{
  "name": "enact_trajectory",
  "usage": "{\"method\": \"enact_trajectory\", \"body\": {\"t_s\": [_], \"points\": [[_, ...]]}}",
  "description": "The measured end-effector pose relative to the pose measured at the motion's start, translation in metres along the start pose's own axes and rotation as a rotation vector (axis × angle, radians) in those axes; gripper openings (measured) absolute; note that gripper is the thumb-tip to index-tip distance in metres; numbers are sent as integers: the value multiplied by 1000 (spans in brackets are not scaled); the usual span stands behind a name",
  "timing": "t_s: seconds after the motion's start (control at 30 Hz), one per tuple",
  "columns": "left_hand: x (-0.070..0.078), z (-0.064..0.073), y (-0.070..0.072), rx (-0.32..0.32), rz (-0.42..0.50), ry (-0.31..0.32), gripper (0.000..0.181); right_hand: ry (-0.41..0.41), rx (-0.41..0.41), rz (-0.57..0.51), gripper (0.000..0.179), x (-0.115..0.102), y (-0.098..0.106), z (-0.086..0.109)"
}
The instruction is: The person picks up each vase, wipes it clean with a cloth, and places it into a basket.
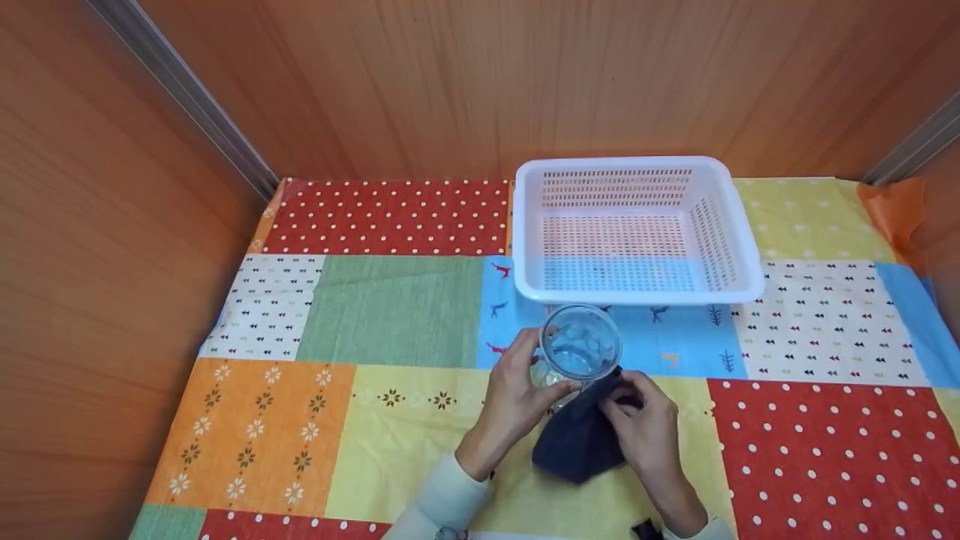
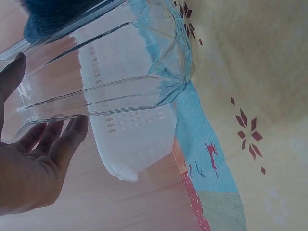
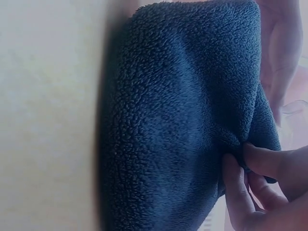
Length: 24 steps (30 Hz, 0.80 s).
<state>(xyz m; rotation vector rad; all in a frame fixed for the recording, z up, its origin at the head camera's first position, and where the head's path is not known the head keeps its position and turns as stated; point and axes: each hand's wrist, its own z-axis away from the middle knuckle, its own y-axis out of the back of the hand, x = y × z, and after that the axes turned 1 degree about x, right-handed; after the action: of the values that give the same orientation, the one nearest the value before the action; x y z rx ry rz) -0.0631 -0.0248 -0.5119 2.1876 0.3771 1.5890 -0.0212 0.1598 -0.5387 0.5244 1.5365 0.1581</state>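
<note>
A clear glass jar (image 1: 581,343) with a wide round rim is gripped by my left hand (image 1: 514,394), thumb on the near side and fingers around the far side. The left wrist view shows the jar's faceted wall (image 2: 106,72) lying sideways across that frame. My right hand (image 1: 646,420) pinches a dark blue fluffy cloth (image 1: 579,439) at the jar's right near side. The cloth hangs down below the rim, and in the right wrist view its folds (image 3: 168,115) fill the middle, with fingers and thumb (image 3: 262,163) bunching it.
A white perforated plastic basket (image 1: 637,292) stands just beyond the jar, with nothing seen inside. A patchwork-patterned tablecloth (image 1: 405,311) covers the table. Wooden panels (image 1: 450,82) rise at the back and on both sides. A small black object (image 1: 646,529) lies by the right wrist.
</note>
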Motion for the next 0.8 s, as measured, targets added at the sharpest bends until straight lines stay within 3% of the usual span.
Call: {"method": "enact_trajectory", "body": {"t_s": [0.37, 0.8], "points": [[-1, 0, -1, 9, 3, -6, 68, 17, 16, 13, 27, 4, -2, 3], [0, -1, 1, 1, 2, 4, 64, 98, 113, -121, 25, -30, 3, 0]]}}
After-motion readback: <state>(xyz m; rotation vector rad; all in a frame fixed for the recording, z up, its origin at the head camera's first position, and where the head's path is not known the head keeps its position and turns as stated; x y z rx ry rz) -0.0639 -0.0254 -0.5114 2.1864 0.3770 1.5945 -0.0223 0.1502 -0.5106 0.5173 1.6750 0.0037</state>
